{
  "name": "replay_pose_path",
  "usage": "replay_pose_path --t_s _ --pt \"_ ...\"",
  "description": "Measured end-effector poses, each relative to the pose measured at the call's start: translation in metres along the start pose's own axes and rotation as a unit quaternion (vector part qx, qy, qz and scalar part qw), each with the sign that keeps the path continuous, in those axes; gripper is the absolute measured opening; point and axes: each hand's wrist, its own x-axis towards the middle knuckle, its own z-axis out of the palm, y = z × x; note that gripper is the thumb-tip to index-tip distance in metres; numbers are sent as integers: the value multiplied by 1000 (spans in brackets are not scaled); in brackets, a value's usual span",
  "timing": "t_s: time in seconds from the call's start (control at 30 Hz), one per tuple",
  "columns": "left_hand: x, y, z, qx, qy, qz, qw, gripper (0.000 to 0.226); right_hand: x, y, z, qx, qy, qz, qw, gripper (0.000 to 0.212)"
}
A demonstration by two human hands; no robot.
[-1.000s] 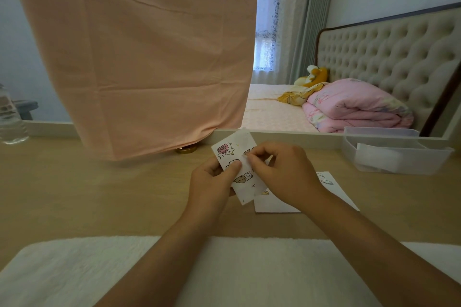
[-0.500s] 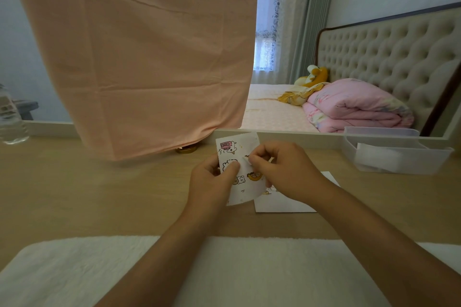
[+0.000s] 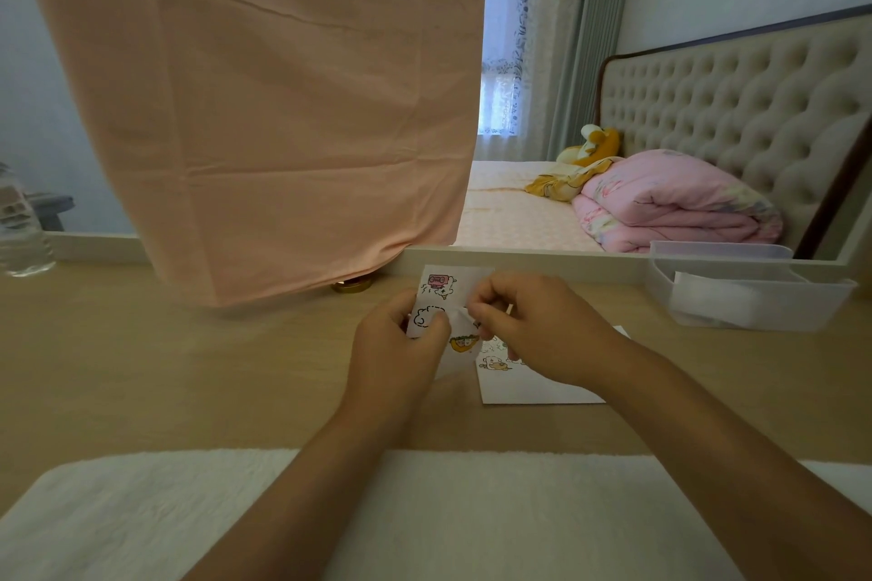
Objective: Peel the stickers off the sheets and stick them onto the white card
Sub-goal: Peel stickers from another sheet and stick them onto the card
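the left hand (image 3: 396, 344) holds the sticker sheet (image 3: 439, 293) upright above the table (image 3: 188, 368), its fingers curled behind the paper and its thumb pressed on the front, just beside a cloud-shaped outline. the sheet's top edge stands clear of both hands and shows a small pink drawing. an orange and green sticker sits lower down between the two hands.

the right hand (image 3: 533, 330) is curled tight, with thumb and forefinger pinched together at the sheet's right edge. they nip a small pale flap (image 3: 460, 318) that curls away from the sheet. it looks like a sticker partly lifted, though the flap is too small and blurred to be sure. the other fingers of this hand are folded in and touch nothing else that shows.

the white card (image 3: 533, 384) lies flat on the table under and just behind the right hand, partly hidden by the wrist. a few small stickers show near its left corner.

a white fluffy mat (image 3: 424, 510) lies under both forearms. a pink cloth (image 3: 283, 109) hangs behind the hands, a clear plastic box (image 3: 745, 297) stands to the right, and a water bottle (image 3: 19, 231) stands at the far left.
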Motion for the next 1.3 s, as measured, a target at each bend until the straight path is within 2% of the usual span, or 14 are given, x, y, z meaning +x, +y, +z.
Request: replay_pose_path --t_s 0.13,0.23,0.3,0.43,0.47,0.63,0.73,0.8,0.87,1.0,1.17,1.23,1.3 --pt "2 -6 -2 111 4 85 990 17 -1 0 -2 -24 -15 -10 1000 14" --pt "2 -6 -5 189 6 145 971 31 -1 -1 -3 -54 -23 -10 998 12" --pt "2 -6 -6 229 17 184 956 33 -2 -3 -3 -72 -25 -12 997 11" --pt "2 -6 -7 296 65 223 927 6 -2 -5 -4 -116 -24 -24 993 13" --pt "2 -6 -7 300 70 223 925 8 -2 -5 -4 -124 -24 -26 992 14" --pt "3 -10 -6 252 46 178 950 10 -2 -3 -3 -144 -19 -36 989 12" --pt "1 -10 -2 152 38 107 982 8 -2 -2 -1 -125 -8 -40 991 11" --pt "0 -7 0 82 37 42 995 21 -2 -2 0 -99 -6 -32 995 12" --pt "-1 -6 1 45 38 3 998 28 -1 -1 0 -79 -2 -32 996 11" --pt "0 -6 1 28 40 -14 999 28 -1 -1 -2 -56 0 -37 998 14" --pt "0 -2 0 -1 57 -44 997 27 -3 -4 -3 -47 36 -36 998 28" --pt "1 -2 -1 -52 82 -72 993 22 -3 -6 -2 -22 60 -3 998 38" --pt "2 0 -3 -109 87 -105 985 18 -3 -11 1 53 38 67 996 42"
